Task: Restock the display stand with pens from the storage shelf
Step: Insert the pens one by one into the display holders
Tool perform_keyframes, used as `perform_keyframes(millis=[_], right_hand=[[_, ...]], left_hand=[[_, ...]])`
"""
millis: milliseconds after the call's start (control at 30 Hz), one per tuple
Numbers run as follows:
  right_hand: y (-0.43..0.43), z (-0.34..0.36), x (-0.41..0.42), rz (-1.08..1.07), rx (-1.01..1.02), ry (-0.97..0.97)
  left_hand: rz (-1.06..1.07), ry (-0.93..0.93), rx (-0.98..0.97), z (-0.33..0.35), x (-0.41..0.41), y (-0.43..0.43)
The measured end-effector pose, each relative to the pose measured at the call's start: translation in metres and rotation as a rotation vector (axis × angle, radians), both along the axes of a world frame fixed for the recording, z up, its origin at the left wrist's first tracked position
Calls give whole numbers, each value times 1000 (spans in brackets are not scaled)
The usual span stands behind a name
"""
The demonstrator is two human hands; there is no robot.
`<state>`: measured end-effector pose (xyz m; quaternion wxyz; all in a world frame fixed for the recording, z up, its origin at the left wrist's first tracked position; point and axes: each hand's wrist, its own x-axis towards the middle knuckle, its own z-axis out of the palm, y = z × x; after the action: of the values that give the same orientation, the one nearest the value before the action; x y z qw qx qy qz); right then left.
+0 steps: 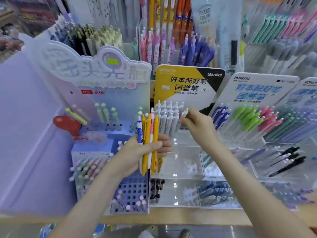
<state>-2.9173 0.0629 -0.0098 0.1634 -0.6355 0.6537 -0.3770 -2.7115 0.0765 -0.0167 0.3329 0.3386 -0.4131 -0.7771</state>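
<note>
My left hand [145, 152] grips a bundle of pens [148, 134] held upright: yellow ones, a pink and white one and a blue and white one. My right hand [197, 124] pinches the top of a white pen [185, 112] at the right edge of the white pen row [167, 117]. That row stands in the yellow and black display stand [187, 83], directly behind both hands.
A purple stand [96, 93] with green pens is at the left, with a holed pen rack [132, 194] below it. A white stand [257, 90] with blue, green and pink pens is at the right. Clear acrylic bins [187, 162] sit in front, above the wooden counter edge [188, 217].
</note>
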Motion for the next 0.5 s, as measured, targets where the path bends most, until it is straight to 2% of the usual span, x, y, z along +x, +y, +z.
perform_keyframes(millis=[333,433,500], right_hand=[[-5,-10,-8,125,208,72],[19,-12,-1,-2,47,93],[41,-3,12,24,-22,-64]], left_hand=[[-46,-39,-28,-3,-3,6],[-56,-69,-28,-6,1,12],[-90,-91,-29,-8,3,18]])
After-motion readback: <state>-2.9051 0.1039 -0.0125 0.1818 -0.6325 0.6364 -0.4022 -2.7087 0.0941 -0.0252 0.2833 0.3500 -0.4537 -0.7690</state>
